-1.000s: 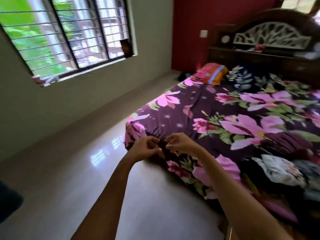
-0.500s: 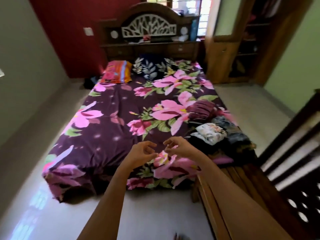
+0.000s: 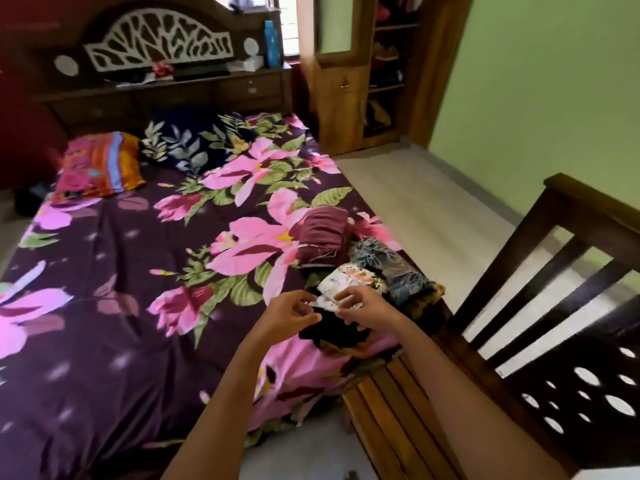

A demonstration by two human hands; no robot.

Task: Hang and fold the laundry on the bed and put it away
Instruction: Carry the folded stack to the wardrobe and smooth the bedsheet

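My left hand (image 3: 294, 313) and right hand (image 3: 363, 308) hovered with fingers curled at the near edge of a white floral garment (image 3: 346, 284). It lay on top of the laundry pile (image 3: 377, 258) at the right foot corner of the bed (image 3: 138, 258). I could not tell whether either hand pinched it. The pile sat close to the bed's edge, so lifting one piece could drag others onto the floor (image 3: 415, 202). No writing or labels were readable.

Bed (image 3: 104, 244) open leftward — wooden frame (image 3: 561, 299) right.
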